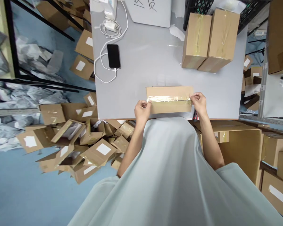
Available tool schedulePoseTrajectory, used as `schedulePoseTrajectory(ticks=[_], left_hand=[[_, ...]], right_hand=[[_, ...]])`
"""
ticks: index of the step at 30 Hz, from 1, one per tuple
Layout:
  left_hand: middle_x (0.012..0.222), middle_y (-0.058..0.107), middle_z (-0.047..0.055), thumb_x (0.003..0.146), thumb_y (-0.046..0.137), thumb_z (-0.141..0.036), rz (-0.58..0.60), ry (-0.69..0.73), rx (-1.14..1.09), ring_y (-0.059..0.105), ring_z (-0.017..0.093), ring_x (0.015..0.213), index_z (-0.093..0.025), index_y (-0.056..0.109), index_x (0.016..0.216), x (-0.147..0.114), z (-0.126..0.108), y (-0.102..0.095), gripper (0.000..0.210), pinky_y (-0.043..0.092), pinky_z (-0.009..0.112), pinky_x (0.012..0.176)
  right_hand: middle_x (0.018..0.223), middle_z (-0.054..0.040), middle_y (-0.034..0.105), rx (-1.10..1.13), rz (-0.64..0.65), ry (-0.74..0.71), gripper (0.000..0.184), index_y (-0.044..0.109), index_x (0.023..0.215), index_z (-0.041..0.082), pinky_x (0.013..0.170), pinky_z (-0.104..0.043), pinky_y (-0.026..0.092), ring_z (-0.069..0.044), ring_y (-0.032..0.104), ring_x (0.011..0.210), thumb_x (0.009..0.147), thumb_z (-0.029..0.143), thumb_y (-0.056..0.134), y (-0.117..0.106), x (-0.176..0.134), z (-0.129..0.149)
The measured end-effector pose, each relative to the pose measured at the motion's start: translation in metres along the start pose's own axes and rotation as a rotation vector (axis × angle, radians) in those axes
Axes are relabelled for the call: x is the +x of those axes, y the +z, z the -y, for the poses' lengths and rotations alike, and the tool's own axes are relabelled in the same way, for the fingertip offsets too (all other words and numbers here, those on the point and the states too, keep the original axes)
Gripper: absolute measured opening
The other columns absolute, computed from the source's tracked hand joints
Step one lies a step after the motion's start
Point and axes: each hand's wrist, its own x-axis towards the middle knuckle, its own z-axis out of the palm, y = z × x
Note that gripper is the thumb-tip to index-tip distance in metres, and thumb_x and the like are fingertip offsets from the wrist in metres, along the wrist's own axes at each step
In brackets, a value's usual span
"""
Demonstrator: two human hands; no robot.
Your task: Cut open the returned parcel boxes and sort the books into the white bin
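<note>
A narrow cardboard box lies crosswise near the front edge of the table, with shiny clear packing tape running along the middle of its top. At its left end, my left hand is closed, thumb and fingertips pinched on the edge by the tape. My right hand pinches the opposite end, where the tape meets the corner. Whether those fingers grip cardboard or only the tape's end is too small to tell. Just below my right hand, a small dark and red object shows at the table edge, partly hidden.
Two taped cardboard boxes stand at the back right by a black crate. A phone on a white cable lies at left. Opened cartons pile on the floor to the left; a large carton stands at right.
</note>
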Motion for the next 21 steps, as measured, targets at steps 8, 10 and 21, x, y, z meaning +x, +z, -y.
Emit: schedulePoseTrajectory(ticks=[8, 10, 21], left_hand=[[0.074, 0.061, -0.003, 0.088, 0.079, -0.035, -0.035, -0.094, -0.032, 0.054, 0.015, 0.069, -0.024, 0.06, 0.077, 0.008, -0.002, 0.008, 0.024, 0.042, 0.027, 0.068], [0.071, 0.06, -0.003, 0.087, 0.08, -0.036, -0.041, -0.109, -0.031, 0.053, 0.015, 0.068, -0.023, 0.06, 0.074, 0.01, -0.005, 0.008, 0.027, 0.041, 0.027, 0.067], [0.066, 0.06, -0.003, 0.086, 0.079, -0.03, -0.014, -0.12, -0.012, 0.056, 0.017, 0.071, -0.023, 0.06, 0.067, 0.031, -0.009, 0.016, 0.028, 0.04, 0.027, 0.067]], right_hand=[[0.123, -0.01, 0.074, -0.277, -0.149, 0.105, 0.038, 0.067, 0.12, 0.023, 0.087, -0.035, 0.062, -0.022, 0.077, 0.098, 0.105, 0.056, 0.059, -0.034, 0.012, -0.034], [0.128, -0.0161, 0.075, -0.528, -0.189, 0.268, 0.037, 0.066, 0.123, 0.019, 0.103, -0.042, 0.059, -0.028, 0.075, 0.115, 0.103, 0.05, 0.064, -0.046, 0.01, -0.049], [0.125, -0.0262, 0.076, -0.791, -0.128, 0.507, 0.029, 0.067, 0.103, 0.02, 0.103, -0.049, 0.058, -0.038, 0.076, 0.115, 0.081, 0.03, 0.083, -0.03, -0.029, -0.098]])
